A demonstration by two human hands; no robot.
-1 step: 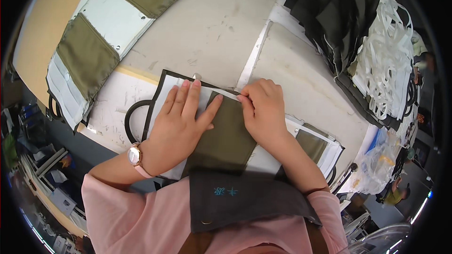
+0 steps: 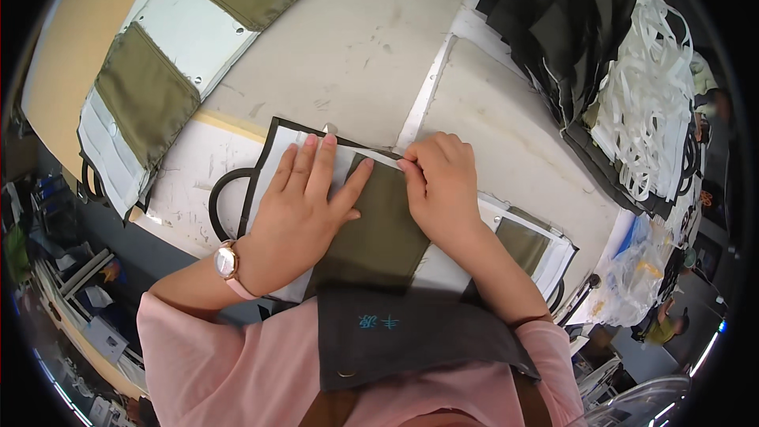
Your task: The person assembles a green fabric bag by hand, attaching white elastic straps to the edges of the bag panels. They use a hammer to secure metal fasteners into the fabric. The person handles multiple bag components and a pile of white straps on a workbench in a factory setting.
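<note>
A white fabric panel (image 2: 431, 269) with a wide olive band (image 2: 375, 225) and dark-bound edges lies in front of me. At its left side a black loop handle (image 2: 213, 198) sticks out. My left hand (image 2: 300, 209) rests flat on the panel, fingers stretched toward its far edge. Just right of it, my right hand (image 2: 443, 182) pinches the far edge, where a narrow white strip (image 2: 385, 158) runs along the dark binding. Thumb and index finger meet there; the other fingers are curled. What lies beneath the panel is mostly hidden.
Olive and white panels (image 2: 146, 95) lie at the upper left of the pale table (image 2: 332, 39). Dark fabric pieces (image 2: 561, 24) are heaped at the far right beside tangled white strips (image 2: 644, 103). Another olive-and-white piece (image 2: 522, 243) shows past my right forearm, near a clear plastic bag (image 2: 628, 285).
</note>
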